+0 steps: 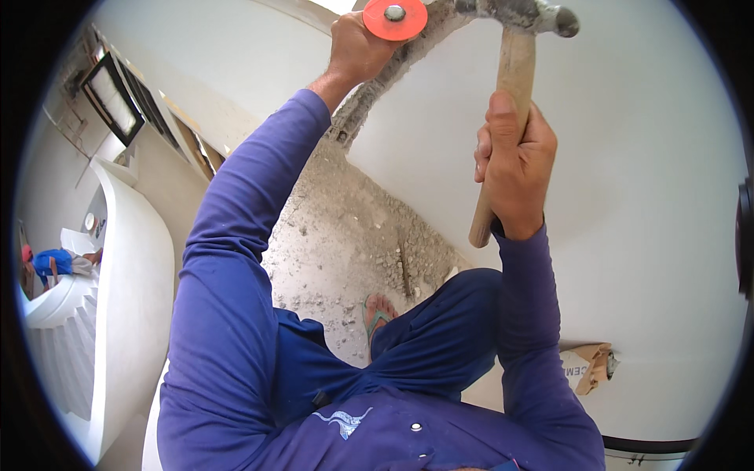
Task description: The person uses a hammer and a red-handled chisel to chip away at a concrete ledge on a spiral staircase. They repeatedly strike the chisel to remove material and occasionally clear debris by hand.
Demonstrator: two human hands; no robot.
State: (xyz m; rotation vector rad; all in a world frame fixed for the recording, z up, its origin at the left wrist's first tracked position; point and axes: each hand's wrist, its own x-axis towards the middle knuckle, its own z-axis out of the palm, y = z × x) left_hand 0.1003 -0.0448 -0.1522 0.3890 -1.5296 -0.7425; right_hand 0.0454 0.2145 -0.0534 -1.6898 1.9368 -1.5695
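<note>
Holds a hammer (514, 67) upright at the upper right of centre, in front of a white wall (644, 180), with its dark, mottled metal head cut by the top edge and its pale wooden handle slanting down to the left. Closes the right hand (518, 161) round the lower part of that handle, fingers curled tight and thumb laid up along the wood, leaving the butt free below the fist. Also holds a tool with a round orange-red disc (410, 27), just left of the hammer head and apart from it in view, with a dull metal end at its middle facing the camera. Clenches the left hand (355, 51) behind that disc; cannot tell how the hidden fingertips sit.

Shows, below the left hand, a rough grey groove (363, 106) running down to a floor (322, 255) strewn with grit and lumps. Reaches forward in purple-blue sleeves (259, 173) above navy trousers (440, 334), with one foot (378, 304) in a green flip-flop. Includes torn brown paper (594, 369) at lower right. Takes in, leftward, a white curved parapet (137, 259), a dark-framed panel (112, 98) and, near the rim, another person (53, 263) in blue.
</note>
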